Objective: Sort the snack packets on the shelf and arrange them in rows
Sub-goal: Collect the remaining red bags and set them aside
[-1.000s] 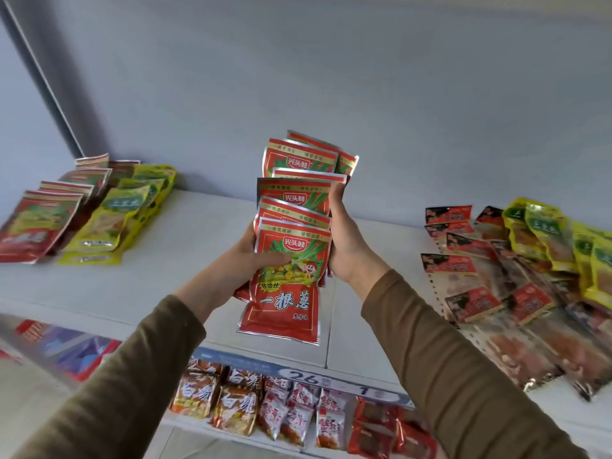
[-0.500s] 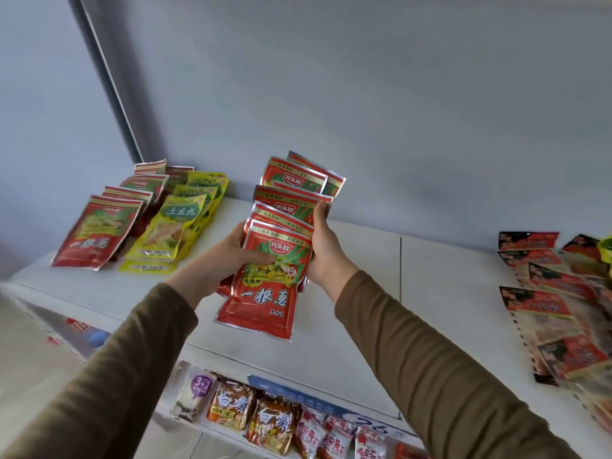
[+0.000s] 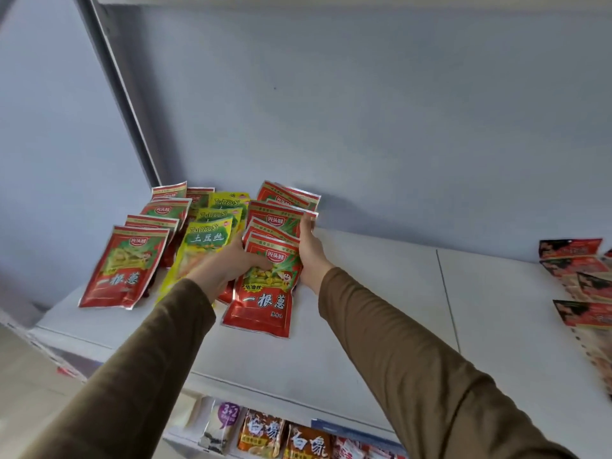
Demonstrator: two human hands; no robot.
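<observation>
At frame centre, both hands clamp a fanned stack of red packets (image 3: 265, 279) reading "一根葱" on the white shelf (image 3: 381, 293): left hand (image 3: 231, 260) thumb over the front, right hand (image 3: 309, 250) along the edge. Beside it, yellow packets (image 3: 207, 240) read "TuDouSi 土豆丝".

Both arms are covered in long sleeves of a plain olive-brown fabric, soft and slightly creased, with no pattern or logo. The left sleeve (image 3: 139, 366) and the right sleeve (image 3: 414, 369) end at the wrists. The left hand (image 3: 231, 260) and right hand (image 3: 311, 256) are bare, without gloves.
</observation>
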